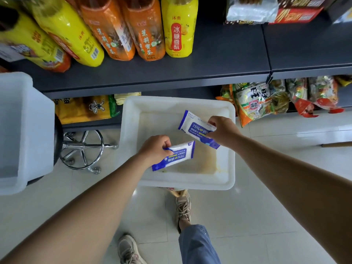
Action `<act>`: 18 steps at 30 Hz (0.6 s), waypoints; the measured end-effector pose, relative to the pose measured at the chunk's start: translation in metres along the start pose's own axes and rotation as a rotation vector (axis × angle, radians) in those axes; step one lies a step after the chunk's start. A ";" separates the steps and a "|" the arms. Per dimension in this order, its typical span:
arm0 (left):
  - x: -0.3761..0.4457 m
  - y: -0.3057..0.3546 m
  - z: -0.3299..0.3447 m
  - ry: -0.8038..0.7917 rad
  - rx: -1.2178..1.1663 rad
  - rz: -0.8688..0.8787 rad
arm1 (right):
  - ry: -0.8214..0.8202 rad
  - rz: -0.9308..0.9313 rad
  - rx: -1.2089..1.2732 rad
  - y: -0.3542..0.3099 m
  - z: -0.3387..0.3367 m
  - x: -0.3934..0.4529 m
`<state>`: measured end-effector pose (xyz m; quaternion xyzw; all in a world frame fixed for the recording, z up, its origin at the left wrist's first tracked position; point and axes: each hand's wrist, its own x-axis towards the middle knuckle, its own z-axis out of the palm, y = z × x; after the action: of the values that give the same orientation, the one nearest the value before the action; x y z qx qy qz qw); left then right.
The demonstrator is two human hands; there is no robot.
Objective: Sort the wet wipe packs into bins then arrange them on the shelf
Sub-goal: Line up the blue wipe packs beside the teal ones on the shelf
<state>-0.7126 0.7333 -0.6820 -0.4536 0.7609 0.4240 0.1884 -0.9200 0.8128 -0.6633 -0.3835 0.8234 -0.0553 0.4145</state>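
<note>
A pale tiled floor [266, 197] ran beside a dark shelf [219, 60] of bottles and snack bags. Over a white bin [190, 181] on the floor, the left hand [154, 149] pinched one wipe pack [177, 156] and the right hand [222, 130] pinched another pack [196, 126]: two packs, two bins, the second bin [22, 130] at left.

Over a white bin [129, 119], the left hand [155, 147] grips 1 wipe pack [176, 156]. The right hand [223, 130] pinches another pack [194, 126].
</note>
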 end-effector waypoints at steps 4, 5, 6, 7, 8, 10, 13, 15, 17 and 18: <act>-0.028 -0.006 -0.037 0.178 -0.228 -0.102 | 0.045 0.014 0.060 -0.017 -0.018 -0.019; -0.035 -0.006 -0.049 0.221 -0.304 -0.125 | 0.055 0.010 0.062 -0.023 -0.024 -0.025; -0.042 -0.007 -0.060 0.263 -0.391 -0.145 | 0.064 0.000 0.057 -0.029 -0.030 -0.031; -0.050 -0.006 -0.072 0.292 -0.495 -0.160 | 0.075 -0.008 0.054 -0.038 -0.037 -0.039; -0.060 -0.004 -0.085 0.308 -0.603 -0.166 | 0.084 -0.013 0.057 -0.047 -0.044 -0.047; -0.081 -0.002 -0.108 0.320 -0.779 -0.134 | 0.110 -0.022 0.069 -0.067 -0.058 -0.064; -0.119 0.005 -0.139 0.291 -0.905 -0.084 | 0.180 -0.060 0.083 -0.103 -0.080 -0.094; -0.146 0.007 -0.159 0.267 -0.975 -0.076 | 0.215 -0.101 0.075 -0.130 -0.094 -0.115; -0.176 0.006 -0.180 0.241 -1.044 -0.048 | 0.231 -0.134 0.069 -0.159 -0.107 -0.140; -0.190 0.005 -0.192 0.232 -1.078 -0.034 | 0.235 -0.152 0.065 -0.173 -0.112 -0.152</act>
<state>-0.5998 0.6790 -0.4426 -0.5418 0.4444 0.6977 -0.1486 -0.8446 0.7693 -0.4224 -0.4217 0.8328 -0.1578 0.3221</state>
